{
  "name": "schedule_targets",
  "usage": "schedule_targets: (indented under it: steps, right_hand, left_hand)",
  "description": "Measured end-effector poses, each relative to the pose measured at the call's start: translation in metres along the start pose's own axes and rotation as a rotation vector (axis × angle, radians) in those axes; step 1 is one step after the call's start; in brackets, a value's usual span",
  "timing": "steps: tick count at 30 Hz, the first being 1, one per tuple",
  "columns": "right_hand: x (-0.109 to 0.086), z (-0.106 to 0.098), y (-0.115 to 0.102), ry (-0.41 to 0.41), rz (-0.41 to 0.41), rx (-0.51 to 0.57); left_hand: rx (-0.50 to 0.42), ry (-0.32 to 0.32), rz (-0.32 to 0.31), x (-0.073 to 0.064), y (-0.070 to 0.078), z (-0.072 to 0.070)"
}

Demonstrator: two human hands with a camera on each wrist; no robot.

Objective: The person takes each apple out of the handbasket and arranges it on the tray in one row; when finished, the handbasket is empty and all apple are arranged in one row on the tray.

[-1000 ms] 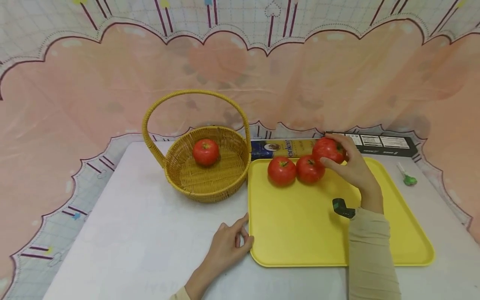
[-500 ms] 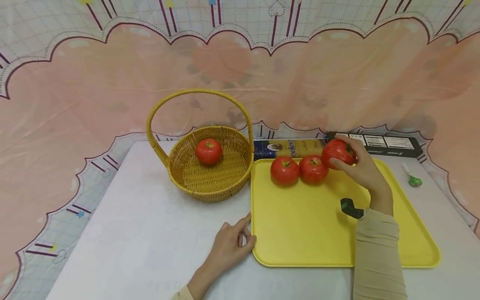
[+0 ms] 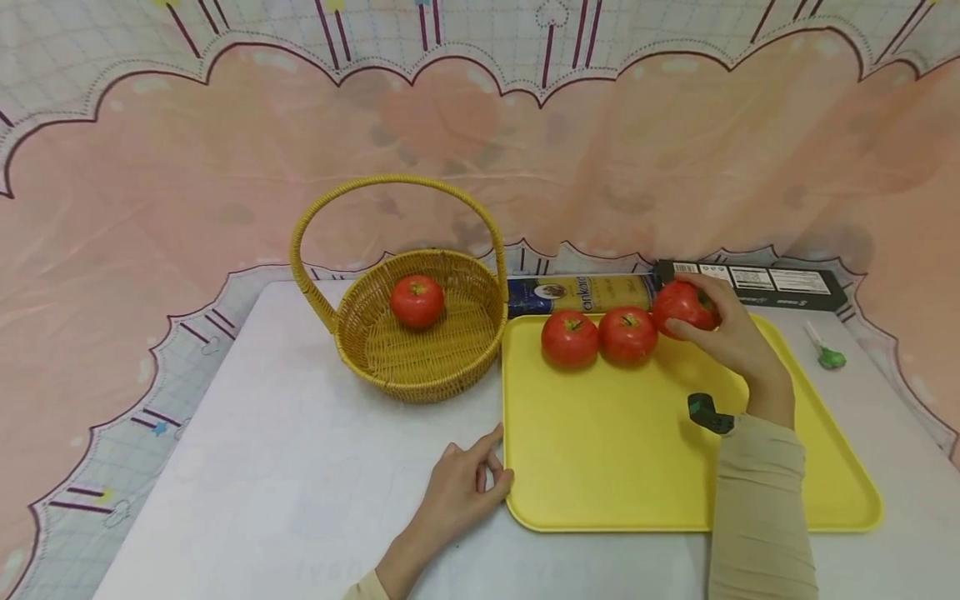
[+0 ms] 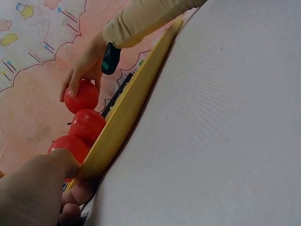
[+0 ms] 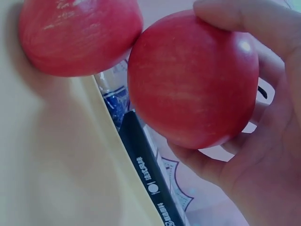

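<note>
My right hand (image 3: pixel 727 329) grips a red tomato (image 3: pixel 681 307) at the back of a yellow tray (image 3: pixel 600 450), fingers and thumb around its sides. In the right wrist view this tomato (image 5: pixel 193 80) fills the space between thumb and fingers, right beside another tomato (image 5: pixel 80 35). Two more tomatoes sit in a row on the tray, a middle one (image 3: pixel 627 336) and a left one (image 3: pixel 570 339). My left hand (image 3: pixel 457 492) rests on the table, index fingertip and thumb tip touching the tray's left edge. The left wrist view shows its fingertips (image 4: pixel 81 190) right at the rim.
A yellow wicker basket (image 3: pixel 420 390) with a tall handle stands left of the tray, holding one tomato (image 3: pixel 417 302). Behind the tray lie a blue-and-gold package (image 3: pixel 577 293) and a long black box (image 3: pixel 795 287). A green lollipop (image 3: pixel 831 358) lies to the right.
My right hand has moved slightly right with the tomato, leaving its spot above the middle tomato for one beside it. The left hand stays at the tray's edge. The head view has shifted a little.
</note>
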State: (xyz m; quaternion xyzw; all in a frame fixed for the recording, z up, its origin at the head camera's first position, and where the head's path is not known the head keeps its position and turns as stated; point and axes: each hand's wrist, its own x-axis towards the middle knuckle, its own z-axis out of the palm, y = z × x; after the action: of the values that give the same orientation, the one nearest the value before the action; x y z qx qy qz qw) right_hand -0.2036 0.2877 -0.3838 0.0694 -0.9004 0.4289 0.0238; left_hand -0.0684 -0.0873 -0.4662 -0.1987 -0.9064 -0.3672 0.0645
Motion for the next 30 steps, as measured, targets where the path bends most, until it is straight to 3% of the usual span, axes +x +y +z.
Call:
schedule_targets:
  steps: [30]
  right_hand:
    - [0.002, 0.006, 0.015, -0.102, -0.007, -0.107]
  left_hand:
    - [0.023, -0.025, -0.036, 0.0, 0.003, -0.001]
